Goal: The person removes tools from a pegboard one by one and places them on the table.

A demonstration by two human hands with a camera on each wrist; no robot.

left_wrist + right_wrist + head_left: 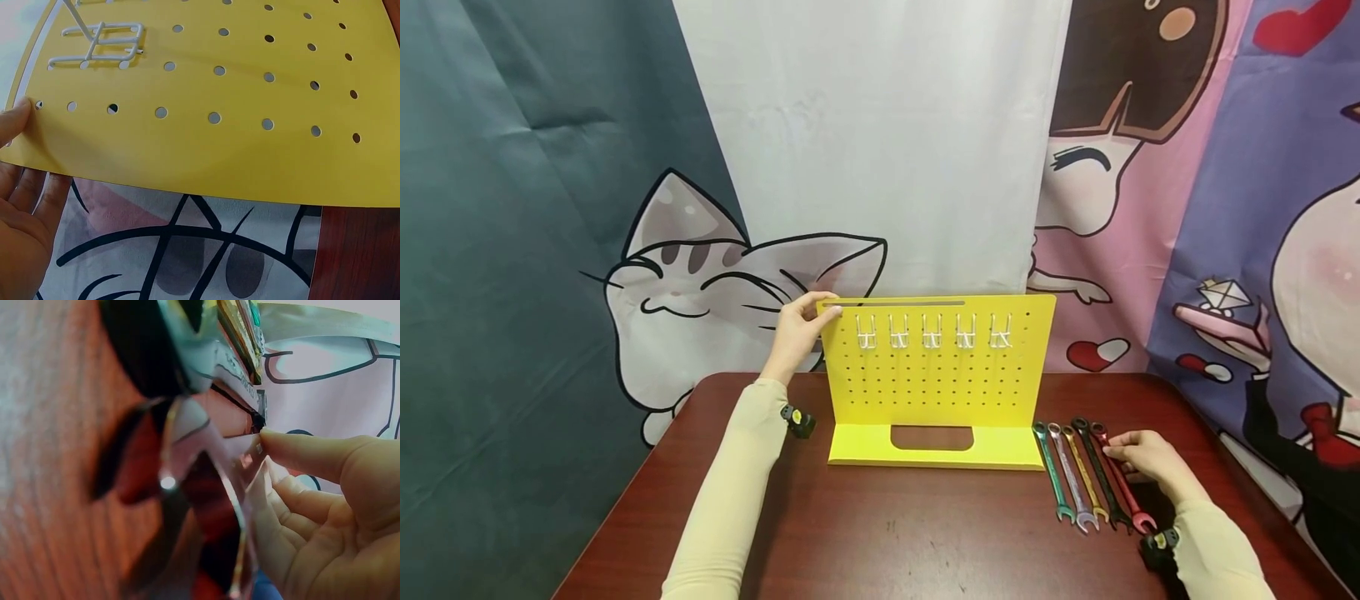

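A yellow pegboard stand stands upright with a row of white wire hooks near its top. My left hand grips its upper left corner; in the left wrist view, the thumb lies on the front face and the other fingers reach behind. To the right of the base, my right hand pinches a red combination wrench between thumb and fingers near its ring end. Close up in the right wrist view, the wrench's open end looms large and blurred.
Beside the red wrench lie a black wrench, a gold wrench, a pale purple wrench and a green wrench, side by side. All rest on a dark red wooden table. A cartoon-printed curtain hangs behind.
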